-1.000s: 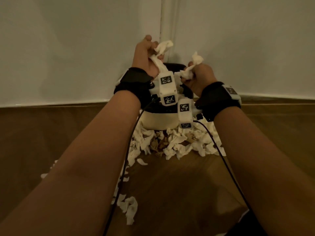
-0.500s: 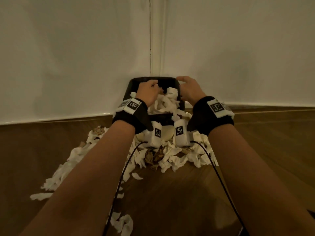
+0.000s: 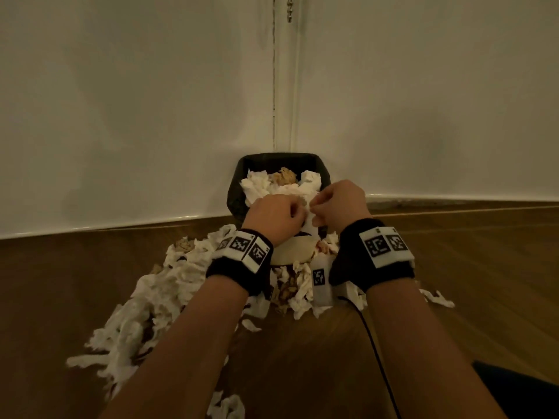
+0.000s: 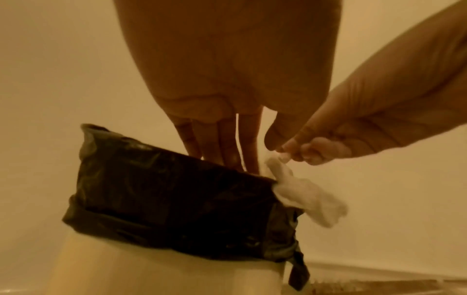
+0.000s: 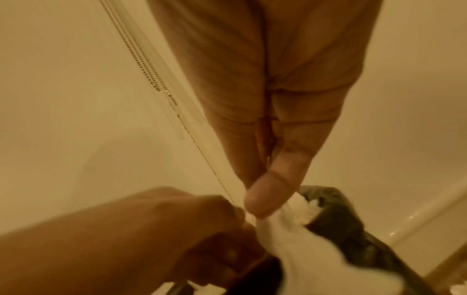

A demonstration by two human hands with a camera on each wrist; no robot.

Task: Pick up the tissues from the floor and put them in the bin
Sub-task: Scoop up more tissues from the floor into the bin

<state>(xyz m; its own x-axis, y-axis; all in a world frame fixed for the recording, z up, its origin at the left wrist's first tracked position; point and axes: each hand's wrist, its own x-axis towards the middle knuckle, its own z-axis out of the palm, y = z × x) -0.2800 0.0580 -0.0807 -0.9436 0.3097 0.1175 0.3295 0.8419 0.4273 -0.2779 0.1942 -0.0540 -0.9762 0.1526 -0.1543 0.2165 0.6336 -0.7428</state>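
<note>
So the bin [image 3: 234, 189] is jammed into the corner of the room, cream body with a black bin liner [image 4: 161, 191] folded over the rim, and it's heaped full of crumpled white tissues [image 3: 257, 184] plus a couple of brownish ones. Both hands are right at the near edge of it, almost touching each other.

The right hand [image 3: 340, 204] has a white tissue [image 4: 303, 191] pinched between thumb and fingertips; that tissue hangs over the rim on the near side, half in and half out. The left hand [image 3: 273, 214] has its fingers [image 4: 227, 143] pointing straight down into the top of the bin, fairly straight. I can't tell if they're actually holding anything since the tips are hidden behind the liner.

Still loads of shredded tissues on the floor [image 3: 145, 300], piled against the base of the bin and trailing off to the left across the wooden floor [image 3: 472, 282].
</note>
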